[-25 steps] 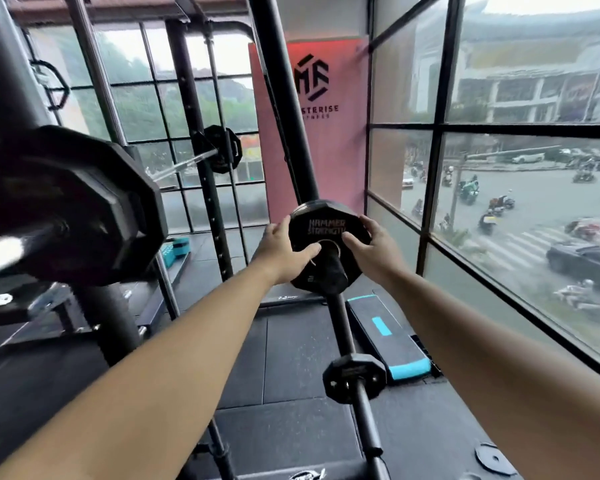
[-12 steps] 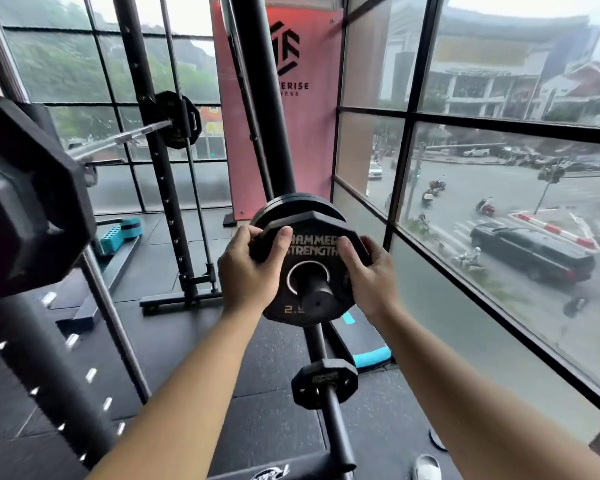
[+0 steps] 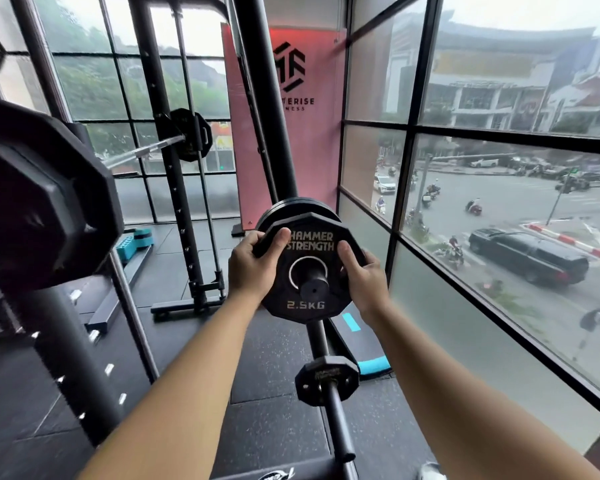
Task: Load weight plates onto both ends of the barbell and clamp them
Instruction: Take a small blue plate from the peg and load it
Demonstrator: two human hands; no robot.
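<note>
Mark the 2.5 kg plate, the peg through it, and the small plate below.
2.5 kg plate [image 3: 305,315], head view, lower face by the marking.
peg [image 3: 314,289], head view, flat round tip.
small plate [image 3: 321,374], head view, front face.

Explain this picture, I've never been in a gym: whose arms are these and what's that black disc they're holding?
The camera sits on a person's head, so the arms are their own. The left hand and right hand grip a 2.5 kg plate, a weight disc, by its edges. A black peg runs through its hole, with a bigger plate behind. A small plate hangs on a lower peg. At left, the barbell carries a large plate at its near end. A step platform lies on the floor.
</note>
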